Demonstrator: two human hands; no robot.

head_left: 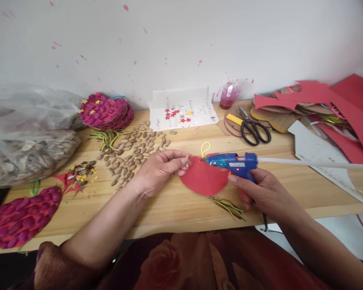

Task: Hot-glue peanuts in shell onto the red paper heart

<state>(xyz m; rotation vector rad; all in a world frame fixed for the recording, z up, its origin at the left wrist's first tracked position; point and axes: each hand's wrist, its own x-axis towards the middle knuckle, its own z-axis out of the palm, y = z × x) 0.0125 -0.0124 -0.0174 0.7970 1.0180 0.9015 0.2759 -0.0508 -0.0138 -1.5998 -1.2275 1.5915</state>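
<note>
On the table [175, 209], a paper disc [204, 181] lies in the middle, a glue gun [234, 162] over its right edge, shells [133, 151] heaped to its left, scissors [254, 129] behind to the right, a bag [27, 133] far left.

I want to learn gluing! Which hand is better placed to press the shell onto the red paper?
Probably the left hand: it pinches the shell beside the red paper; the right hand grips the glue gun.
</note>
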